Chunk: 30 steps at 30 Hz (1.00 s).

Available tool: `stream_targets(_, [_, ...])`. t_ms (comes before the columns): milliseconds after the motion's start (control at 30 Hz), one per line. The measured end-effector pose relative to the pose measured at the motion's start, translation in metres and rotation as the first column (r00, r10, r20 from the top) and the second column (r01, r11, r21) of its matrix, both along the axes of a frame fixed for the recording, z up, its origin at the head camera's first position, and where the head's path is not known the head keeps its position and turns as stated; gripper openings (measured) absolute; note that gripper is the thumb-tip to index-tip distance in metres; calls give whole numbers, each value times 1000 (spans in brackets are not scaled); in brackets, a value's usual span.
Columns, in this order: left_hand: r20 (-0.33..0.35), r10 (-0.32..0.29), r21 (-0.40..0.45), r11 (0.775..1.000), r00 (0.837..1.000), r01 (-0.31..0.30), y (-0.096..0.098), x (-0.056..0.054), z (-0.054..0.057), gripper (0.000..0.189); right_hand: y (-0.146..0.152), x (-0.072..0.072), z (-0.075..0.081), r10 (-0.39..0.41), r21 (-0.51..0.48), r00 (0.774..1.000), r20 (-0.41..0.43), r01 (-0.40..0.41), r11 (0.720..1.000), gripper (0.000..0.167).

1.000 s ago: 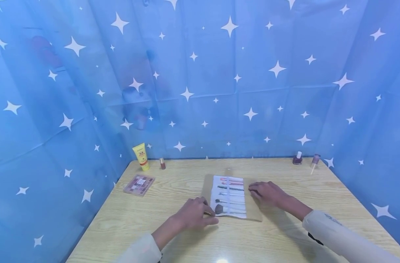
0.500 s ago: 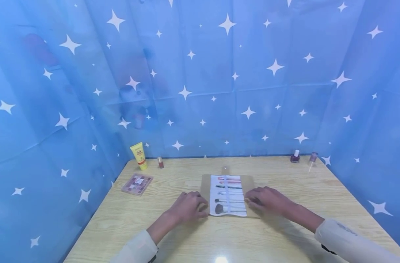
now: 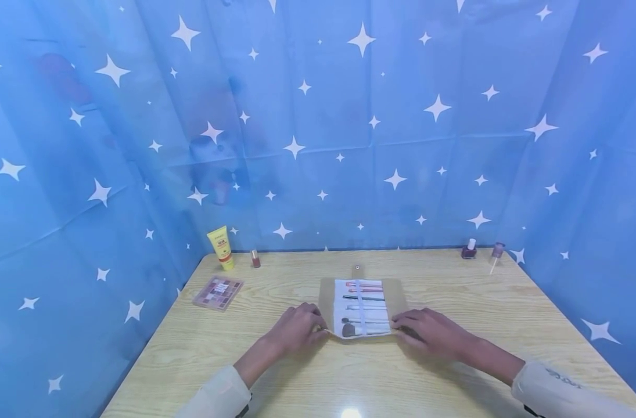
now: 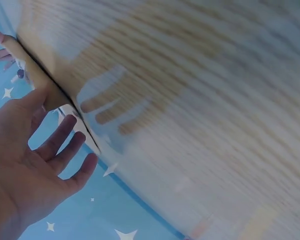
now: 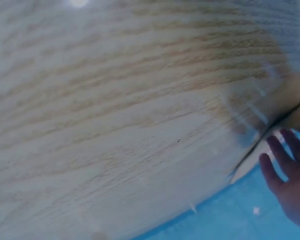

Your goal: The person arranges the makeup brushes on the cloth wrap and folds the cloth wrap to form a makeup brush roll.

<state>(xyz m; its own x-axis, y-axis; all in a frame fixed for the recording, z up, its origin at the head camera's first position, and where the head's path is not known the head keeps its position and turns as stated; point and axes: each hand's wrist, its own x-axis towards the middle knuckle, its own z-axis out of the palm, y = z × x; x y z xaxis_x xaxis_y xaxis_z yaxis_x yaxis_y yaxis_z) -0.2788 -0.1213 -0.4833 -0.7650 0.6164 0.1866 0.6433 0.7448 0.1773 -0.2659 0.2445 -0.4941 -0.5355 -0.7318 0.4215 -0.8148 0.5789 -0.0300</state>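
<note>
An unfolded makeup brush roll [image 3: 326, 299] with a tan outside and white lining lies on the table. Several brushes are tucked under its centre strap [image 3: 360, 302], the fluffy powder brush [image 3: 349, 330] nearest me. My left hand [image 3: 295, 330] pinches the near left corner, while my right hand [image 3: 433, 332] grips the near right corner. Between them the front edge bows and is raised a little. In the left wrist view, thumb and forefinger of the left hand [image 4: 35, 165] meet at the tan edge, other fingers spread. The right hand [image 5: 290, 170] is partly cut off in its wrist view.
At the back left of the wooden table [image 3: 359, 377] stand a yellow tube [image 3: 222, 248] and a small red bottle [image 3: 255, 259], with an eyeshadow palette [image 3: 219, 292] in front. A dark nail polish bottle [image 3: 469, 249] and a purple-capped item [image 3: 498, 251] stand back right. Starred blue cloth surrounds the table.
My right hand has slid down the roll's right side to its near corner. My left hand has taken the near left corner, and the front edge has come up slightly.
</note>
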Motion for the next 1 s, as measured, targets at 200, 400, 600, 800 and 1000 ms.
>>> stream_targets(200, [128, 34, 144, 988, 991, -53, 4, -7, 7, 19, 2, -9, 7, -42, -115, 979, 200, 67, 991, 16])
stream_targets(400, [195, 82, 179, 977, 977, -118, 11, -16, 4, 22, 2, -20, 6, -35, -212, 930, 367, 120, 970, 16])
stream_targets(600, [188, 87, 204, 971, 978, -126, 14, -23, -3, 20, 0, -30, 2, -63, -209, 926, 373, 150, 966, 15])
stream_targets(800, [174, 141, 165, 972, 975, -170, 16, -26, -9, 14, -3, -35, -9, -116, -160, 979, 166, 143, 977, 5])
stream_targets(1000, [-28, 93, 82, 992, 995, -91, 18, -22, -10, 11, -7, -38, -14, 0, -108, 992, -128, -14, 994, 8])
